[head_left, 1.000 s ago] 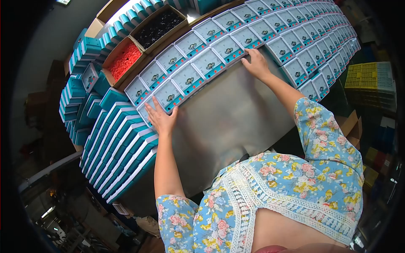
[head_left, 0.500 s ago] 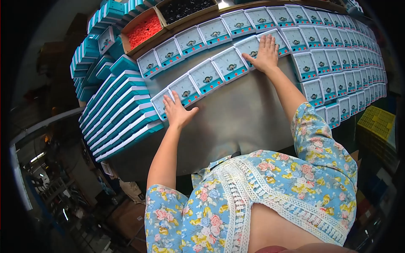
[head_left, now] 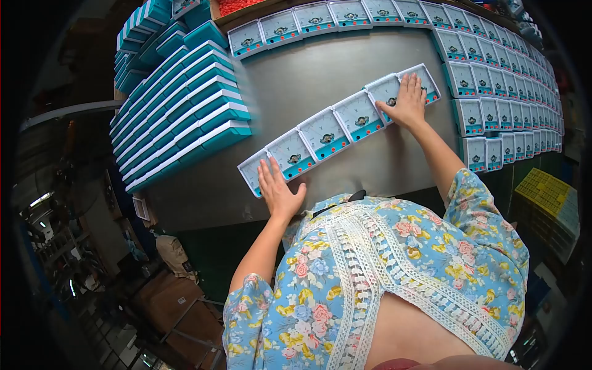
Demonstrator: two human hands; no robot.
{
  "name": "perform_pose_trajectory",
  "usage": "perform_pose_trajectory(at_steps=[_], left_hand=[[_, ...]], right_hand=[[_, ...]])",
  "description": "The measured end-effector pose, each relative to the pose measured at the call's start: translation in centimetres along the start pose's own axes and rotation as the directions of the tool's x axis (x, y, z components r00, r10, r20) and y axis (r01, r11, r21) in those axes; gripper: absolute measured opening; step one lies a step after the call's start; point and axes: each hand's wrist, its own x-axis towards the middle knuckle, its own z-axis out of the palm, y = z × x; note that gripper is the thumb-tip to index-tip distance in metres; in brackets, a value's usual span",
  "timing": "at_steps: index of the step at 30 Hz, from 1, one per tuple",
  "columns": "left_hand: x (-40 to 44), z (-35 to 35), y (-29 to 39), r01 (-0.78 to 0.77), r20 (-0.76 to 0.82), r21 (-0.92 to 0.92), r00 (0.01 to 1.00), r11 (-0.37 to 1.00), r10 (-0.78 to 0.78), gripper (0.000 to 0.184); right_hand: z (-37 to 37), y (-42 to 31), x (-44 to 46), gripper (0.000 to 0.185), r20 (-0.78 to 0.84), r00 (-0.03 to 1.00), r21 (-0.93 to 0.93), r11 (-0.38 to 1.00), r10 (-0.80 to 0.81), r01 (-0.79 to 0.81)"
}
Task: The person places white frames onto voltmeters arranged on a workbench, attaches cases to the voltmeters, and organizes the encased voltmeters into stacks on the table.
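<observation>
A slanted row of joined white-and-teal meters point(head_left: 324, 134) lies on the metal tabletop, each with a pale dial face and red and black dots along its teal edge. My left hand point(head_left: 279, 191) rests with spread fingers on the meter at the row's left end. Toward the right end, my right hand point(head_left: 407, 106) lies with fingers stretched over a meter's face. Both palms face down, and neither hand is wrapped round anything. My fingers cover parts of the end meters.
Stacked teal-and-white cases point(head_left: 185, 117) stand at the left. More meters point(head_left: 317, 18) line the back edge, and several rows of meters point(head_left: 493, 80) fill the right side. Red small parts point(head_left: 237, 6) sit in a box at the back. A yellow crate point(head_left: 542, 191) is at lower right.
The slanted row has come away from the back row and the right-hand rows, nearer my body, with both hands on it. The camera view has also shifted.
</observation>
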Motion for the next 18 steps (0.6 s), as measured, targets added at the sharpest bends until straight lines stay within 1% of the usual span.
perform_pose_trajectory(at_steps=[1,3,5,7,8,9,10,11,12,13,14,15,16,18], left_hand=[[-0.6,0.4,-3.0,-0.037,-0.073,0.002,0.997,0.999,0.037,0.102],[-1.4,-2.3,-8.1,-0.056,-0.062,0.032,0.996,0.998,0.058,0.095],[-1.3,-4.0,-13.4,-0.092,-0.08,0.041,0.992,0.995,0.095,0.092],[-0.6,-6.1,-16.9,-0.11,-0.053,0.056,0.992,0.992,0.113,0.089],[-0.2,-6.6,-18.0,-0.122,-0.05,0.07,0.991,0.99,0.126,0.088],[0.3,-7.3,-19.0,-0.129,-0.044,0.041,0.991,0.991,0.13,0.085],[1.3,-8.0,-20.7,-0.119,-0.026,-0.059,0.993,0.991,0.118,0.085],[2.1,-8.2,-22.1,-0.104,-0.008,-0.16,0.995,0.982,0.104,0.084],[2.6,-8.1,-22.3,0.108,-0.155,-0.121,0.98,0.987,-0.126,0.089],[3.5,-7.6,-22.4,0.266,-0.119,-0.125,0.952,0.956,-0.281,0.099],[4.4,-6.9,-22.4,0.417,-0.082,-0.12,0.9,0.901,-0.428,0.11],[4.7,-6.5,-22.3,0.555,-0.05,-0.107,0.826,0.825,-0.562,0.121],[4.7,-6.4,-22.3,0.564,-0.044,-0.124,0.819,0.816,-0.573,0.125],[4.7,-6.2,-22.0,0.584,-0.033,-0.163,0.802,0.795,-0.596,0.132]], right_hand=[[0.4,-1.6,-2.9,0.119,-0.021,1.0,0.02,1.0,0.018,-0.017],[0.2,-5.4,-8.0,0.119,0.077,0.997,-0.006,1.0,0.005,-0.005],[-0.1,-8.9,-12.3,0.117,0.167,0.986,0.037,0.999,-0.025,0.019],[0.6,-11.2,-15.5,0.111,0.138,0.988,0.022,0.997,-0.071,0.069],[0.7,-11.3,-15.9,0.108,0.094,0.992,0.049,0.995,-0.09,0.086],[0.4,-11.0,-16.0,0.106,0.062,0.993,0.072,0.993,-0.103,0.098],[0.4,-10.3,-16.2,0.104,0.034,0.993,0.094,0.989,-0.114,0.11],[0.7,-8.2,-15.4,0.096,-0.075,0.993,0.246,0.963,-0.093,0.109],[0.7,-6.5,-14.6,0.099,-0.142,0.987,0.267,0.963,0.079,-0.038],[0.5,-5.9,-13.9,0.103,-0.21,0.946,0.299,0.938,0.246,-0.178],[1.0,-6.1,-13.4,0.108,-0.104,0.949,0.297,0.92,0.298,-0.256],[1.6,-6.8,-13.2,0.112,0.001,0.937,0.29,0.897,0.348,-0.333],[1.9,-7.1,-13.2,0.116,0.108,0.911,0.276,0.868,0.398,-0.412],[1.7,-7.0,-13.0,0.123,0.087,0.918,0.23,0.889,0.386,-0.396]])
